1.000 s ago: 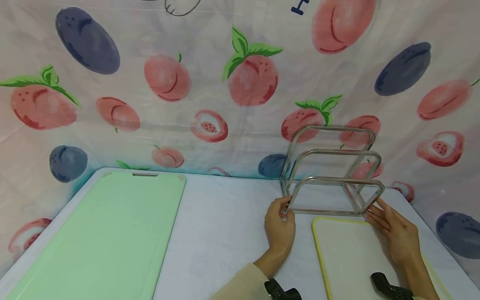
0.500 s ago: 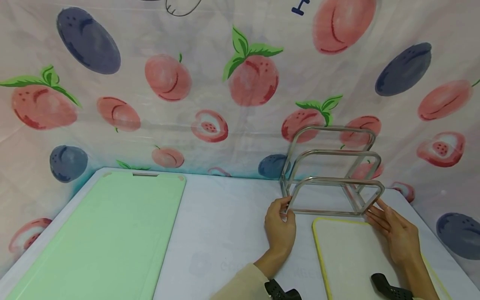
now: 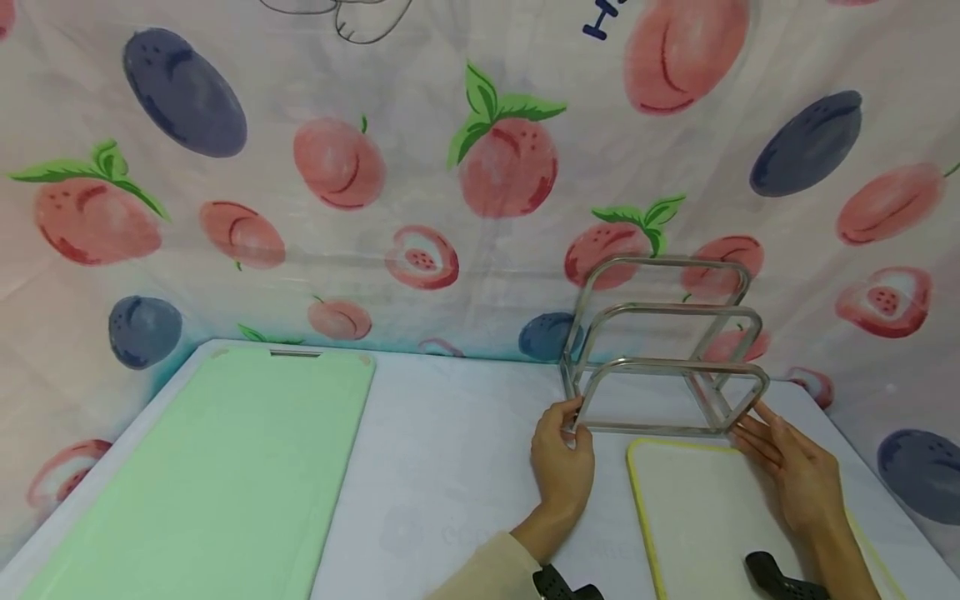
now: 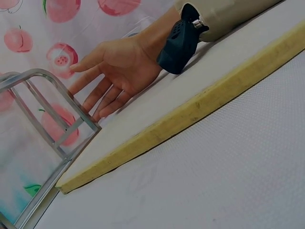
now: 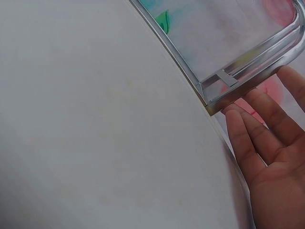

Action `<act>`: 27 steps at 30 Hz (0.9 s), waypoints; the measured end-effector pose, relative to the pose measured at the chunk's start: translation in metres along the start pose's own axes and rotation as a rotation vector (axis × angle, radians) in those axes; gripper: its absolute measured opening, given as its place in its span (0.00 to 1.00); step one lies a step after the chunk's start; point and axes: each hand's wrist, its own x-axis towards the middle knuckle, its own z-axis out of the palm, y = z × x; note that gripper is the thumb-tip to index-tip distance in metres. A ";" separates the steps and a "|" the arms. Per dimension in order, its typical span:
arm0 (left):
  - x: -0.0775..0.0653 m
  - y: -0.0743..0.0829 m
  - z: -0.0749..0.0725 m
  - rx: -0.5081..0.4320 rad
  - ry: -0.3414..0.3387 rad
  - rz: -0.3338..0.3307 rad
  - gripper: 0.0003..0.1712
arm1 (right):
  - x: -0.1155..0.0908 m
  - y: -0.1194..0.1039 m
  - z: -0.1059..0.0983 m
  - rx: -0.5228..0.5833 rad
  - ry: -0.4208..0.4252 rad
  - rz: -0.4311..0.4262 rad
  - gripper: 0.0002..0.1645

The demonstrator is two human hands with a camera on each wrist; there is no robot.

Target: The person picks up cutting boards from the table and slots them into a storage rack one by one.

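Silver three-hoop metal rack [image 3: 675, 363], centre-right frame: left hand [image 3: 564, 462] pinching left end; right hand [image 3: 798, 475] touching right end, fingers straight.

A board [image 3: 202, 483] lies along the table's [image 3: 450, 450] left edge. The rack [image 3: 675, 309] stands near the far right corner, just behind a second board [image 3: 705, 517] near the right edge.

I count on camera one left hand [image 3: 564, 471], one right hand [image 3: 808, 483], one metal rack [image 3: 678, 364] of three hoops [image 3: 678, 309], one green board [image 3: 206, 483], one yellow-edged board [image 3: 705, 508], two black wrist pieces [image 3: 783, 579], one tabletop [image 3: 442, 450].
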 end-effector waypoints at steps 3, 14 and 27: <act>-0.001 0.000 0.000 0.002 -0.005 -0.002 0.18 | -0.001 0.000 -0.001 -0.005 0.008 0.005 0.24; -0.001 -0.001 0.000 0.004 0.008 0.008 0.19 | -0.001 -0.001 0.002 0.060 -0.036 -0.014 0.23; 0.001 -0.001 -0.001 0.007 0.024 0.006 0.19 | 0.001 0.000 0.003 0.058 -0.036 -0.015 0.24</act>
